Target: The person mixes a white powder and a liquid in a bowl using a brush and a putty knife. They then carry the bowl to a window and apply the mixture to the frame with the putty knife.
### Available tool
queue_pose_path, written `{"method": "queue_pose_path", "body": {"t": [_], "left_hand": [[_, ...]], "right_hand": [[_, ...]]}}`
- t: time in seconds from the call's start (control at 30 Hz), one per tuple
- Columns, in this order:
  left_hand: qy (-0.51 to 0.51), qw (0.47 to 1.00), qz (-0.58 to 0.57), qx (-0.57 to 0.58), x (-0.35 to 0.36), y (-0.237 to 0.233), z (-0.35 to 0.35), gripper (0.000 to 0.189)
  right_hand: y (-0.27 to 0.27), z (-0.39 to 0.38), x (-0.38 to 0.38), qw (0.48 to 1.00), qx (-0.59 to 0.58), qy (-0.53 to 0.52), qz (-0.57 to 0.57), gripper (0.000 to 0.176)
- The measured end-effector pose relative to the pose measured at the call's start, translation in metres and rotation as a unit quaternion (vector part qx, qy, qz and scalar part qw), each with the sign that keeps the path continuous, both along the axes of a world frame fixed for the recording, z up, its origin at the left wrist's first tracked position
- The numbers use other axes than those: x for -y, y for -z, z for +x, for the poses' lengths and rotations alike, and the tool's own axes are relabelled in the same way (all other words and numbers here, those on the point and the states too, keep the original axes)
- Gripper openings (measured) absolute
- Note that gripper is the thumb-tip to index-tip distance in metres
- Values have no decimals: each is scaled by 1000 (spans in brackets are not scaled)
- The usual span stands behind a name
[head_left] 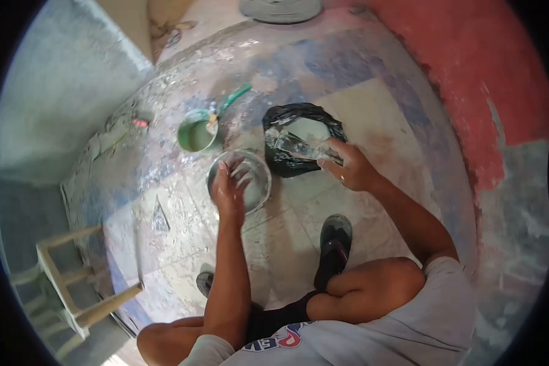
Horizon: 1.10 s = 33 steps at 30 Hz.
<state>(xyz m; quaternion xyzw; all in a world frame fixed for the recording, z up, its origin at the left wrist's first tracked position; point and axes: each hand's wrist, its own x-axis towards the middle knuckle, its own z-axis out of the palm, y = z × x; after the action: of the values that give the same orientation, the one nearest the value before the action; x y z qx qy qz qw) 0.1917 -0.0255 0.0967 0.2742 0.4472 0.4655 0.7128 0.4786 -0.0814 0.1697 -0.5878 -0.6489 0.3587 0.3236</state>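
Person's in a light grey t-shirt (402,329) with red and blue lettering (280,338), dark shorts (274,317), black sandals (334,244), plus a ring (343,178) on one finger.

We're in a room mid-renovation: a paint and plaster job site, not a lived-in space. Evidence:
- The floor (183,226) tiles are smeared all over with grey and white splatter.
- The left wall (55,91) is bare grey render.
- The right wall (470,61) is red, with a ragged edge against grey lower down.
- A rough wooden stool (67,287) stands at lower left.
- Mixing gear sits straight on the floor: a green pot (196,131) of pale mix with a green-handled tool (235,97) in it, a bowl (241,180) and a black bag (302,140) holding something white.
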Motion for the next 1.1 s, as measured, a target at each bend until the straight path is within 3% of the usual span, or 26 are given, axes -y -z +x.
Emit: {"method": "queue_pose_path", "body": {"t": [0.1, 0.13, 0.17, 0.23, 0.33, 0.47, 0.57, 0.63, 0.67, 0.7, 0.77, 0.87, 1.0, 1.1], "left_hand": [[-55, 939, -76, 331, 13, -14, 23, 88], [-37, 919, -57, 389, 16, -13, 29, 92], [-16, 895, -37, 443, 18, -12, 32, 96], [8, 894, -3, 448, 17, -16, 31, 102], [13, 880, 19, 475, 11, -33, 25, 103], [-53, 898, 28, 435, 7, -48, 15, 102], [-85, 872, 81, 475, -4, -51, -2, 95], [-83, 881, 138, 444, -18, -66, -16, 97], [-110, 888, 146, 423, -20, -67, -20, 95], [-142, 896, 130, 399, -18, -61, -18, 94], [-179, 912, 78, 361, -7, -40, -1, 90], [-65, 921, -19, 383, 15, -35, 25, 97], [-62, 900, 84, 424, 2, -57, 14, 98], [-33, 900, 60, 430, 4, -71, 10, 102]], "right_hand": [[10, -39, 6, 987, -138, -11, -84, 26], [5, -60, 9, 986, -156, -13, -63, 32], [8, -79, 15, 994, -101, -31, -11, 34], [20, -105, 24, 991, 24, -93, 93, 39], [48, -106, 40, 978, 102, -116, 144, 34], [55, -98, 49, 973, 83, -118, 182, 33], [69, -74, 63, 977, 70, -119, 164, 32], [64, -61, 64, 986, 70, -59, 141, 36], [59, -59, 64, 990, 43, 35, 129, 37], [45, -62, 53, 990, 43, 39, 128, 37], [21, -73, 24, 961, 84, 17, 263, 40], [23, -106, 22, 939, 189, -84, 274, 43], [49, -114, 40, 954, 106, -92, 267, 42], [59, -104, 53, 952, 91, -107, 270, 41]]}}
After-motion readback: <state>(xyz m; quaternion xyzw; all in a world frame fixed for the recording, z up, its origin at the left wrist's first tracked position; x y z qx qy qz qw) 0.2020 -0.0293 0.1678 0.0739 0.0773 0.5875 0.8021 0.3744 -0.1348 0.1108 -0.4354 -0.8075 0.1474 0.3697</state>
